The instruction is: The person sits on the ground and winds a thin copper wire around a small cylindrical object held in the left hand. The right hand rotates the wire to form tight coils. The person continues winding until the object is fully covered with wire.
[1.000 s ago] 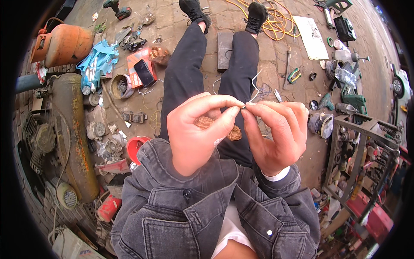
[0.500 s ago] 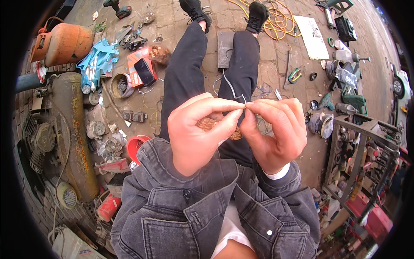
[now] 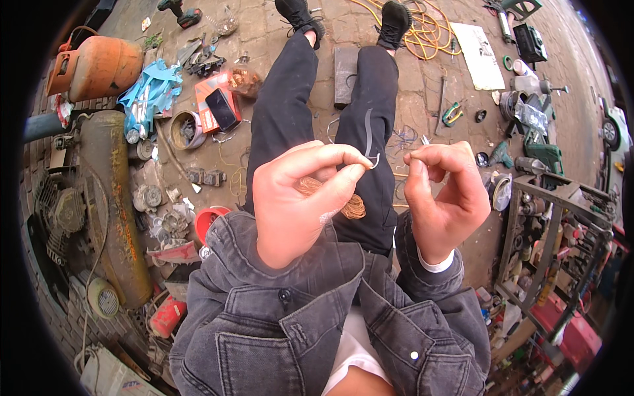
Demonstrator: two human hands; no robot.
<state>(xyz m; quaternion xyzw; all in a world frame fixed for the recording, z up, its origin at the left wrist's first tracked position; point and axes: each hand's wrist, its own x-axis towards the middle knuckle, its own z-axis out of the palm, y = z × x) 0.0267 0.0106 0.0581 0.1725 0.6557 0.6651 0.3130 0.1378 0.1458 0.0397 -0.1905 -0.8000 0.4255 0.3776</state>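
The hands [image 3: 290, 204] are apart, the left one pinching what looks like a blurred grey wire [image 3: 368, 135].

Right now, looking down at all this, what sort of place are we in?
Probably an open-air repair spot on paved ground: there's a drill, some pliers and an orange gas cylinder. I can't tell whether it's a business.

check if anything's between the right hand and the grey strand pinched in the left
Nothing visible is; just an open gap separates the right hand from the grey strand pinched in the left hand.
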